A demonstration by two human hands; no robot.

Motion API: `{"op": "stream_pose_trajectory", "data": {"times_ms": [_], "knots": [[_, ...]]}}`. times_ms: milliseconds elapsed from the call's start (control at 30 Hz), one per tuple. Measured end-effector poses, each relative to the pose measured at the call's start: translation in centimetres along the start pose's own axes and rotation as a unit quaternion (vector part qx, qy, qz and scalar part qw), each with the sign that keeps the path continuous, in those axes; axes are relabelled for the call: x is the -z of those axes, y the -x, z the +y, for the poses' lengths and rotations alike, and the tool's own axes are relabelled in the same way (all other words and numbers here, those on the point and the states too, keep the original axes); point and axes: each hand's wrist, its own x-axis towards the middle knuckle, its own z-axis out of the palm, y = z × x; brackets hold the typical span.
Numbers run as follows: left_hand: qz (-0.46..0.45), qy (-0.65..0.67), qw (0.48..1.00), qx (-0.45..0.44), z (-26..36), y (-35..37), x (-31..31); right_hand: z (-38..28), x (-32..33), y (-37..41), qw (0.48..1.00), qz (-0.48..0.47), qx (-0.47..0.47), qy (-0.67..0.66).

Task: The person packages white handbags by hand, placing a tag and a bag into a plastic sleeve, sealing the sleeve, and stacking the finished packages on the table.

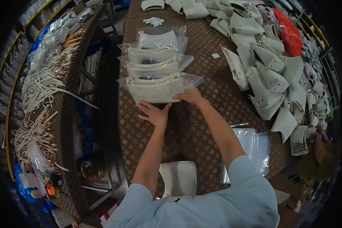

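A white handbag in a clear plastic bag (155,89) lies closest to me in a row of similar bagged handbags (150,68) on the patterned table. My left hand (154,114) rests against its lower edge, fingers spread and thumb out to the right. At the lower right corner, my right hand (190,97) grips the handbag, its fingers partly hidden behind the clear plastic. Close to my body lies an unwrapped white handbag (182,176). A stack of flat clear plastic bags (250,146) sits under and beside my right arm.
A big heap of white handbags (262,83) covers the right side, with a red plastic bag (288,32) behind it. Left, across a gap, a bench holds white straps (38,87). A small white tag (215,56) lies mid-table. Another person's arm (323,146) shows at right.
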Motion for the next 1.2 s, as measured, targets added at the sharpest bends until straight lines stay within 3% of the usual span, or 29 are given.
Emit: {"op": "stream_pose_trajectory", "data": {"times_ms": [67,233,300,367,433,500,533,633,733,800,867,1033,1100,1133,1200], "knots": [[-0.001,0.000,1.000,-0.008,-0.2,-0.2,-0.1,-0.1,-0.1,-0.2,0.998,0.038,0.029,0.027],[-0.017,0.053,0.998,-0.032,-2.2,-0.5,1.1,-1.5,0.4,2.1,0.996,0.032,-0.079,-0.020],[-0.027,0.191,0.974,-0.117,-4.9,-0.3,2.0,-1.5,0.6,4.6,0.996,0.024,-0.088,-0.024],[-0.014,0.197,0.972,-0.130,-7.2,0.8,4.7,0.1,1.2,6.2,0.995,0.016,-0.095,-0.030],[-0.001,0.198,0.971,-0.137,-10.4,1.9,6.5,2.4,1.7,7.6,0.994,0.016,-0.099,-0.034],[0.021,0.036,0.988,-0.147,-13.6,2.8,7.2,3.3,2.8,7.5,0.989,0.055,-0.129,-0.049],[0.025,0.034,0.988,-0.145,-14.3,3.3,7.4,3.9,3.3,6.9,0.981,0.094,-0.159,-0.062],[0.053,-0.050,0.975,-0.210,-14.8,3.6,7.1,6.0,4.6,2.8,0.970,0.161,-0.165,-0.073],[0.056,-0.074,0.973,-0.210,-14.6,3.7,7.1,4.6,6.6,-2.4,0.944,0.146,-0.229,-0.187],[0.042,-0.054,0.974,-0.215,-14.6,4.0,7.6,7.6,6.2,-7.8,0.920,0.122,-0.242,-0.283],[0.039,-0.057,0.976,-0.208,-14.2,4.1,7.9,6.6,6.6,-12.3,0.899,0.128,-0.246,-0.339],[0.023,-0.062,0.979,-0.192,-13.4,4.4,8.6,9.5,4.5,-23.6,0.886,0.078,-0.294,-0.349],[0.013,-0.050,0.980,-0.190,-13.3,4.5,8.7,14.8,2.1,-29.3,0.784,-0.085,-0.265,-0.554],[0.013,-0.056,0.981,-0.183,-13.2,4.5,8.8,17.9,0.8,-32.0,0.780,-0.093,-0.269,-0.557],[-0.003,-0.066,0.980,-0.189,-13.2,4.6,9.0,24.5,-1.9,-36.3,0.851,-0.092,-0.103,-0.508]]}}
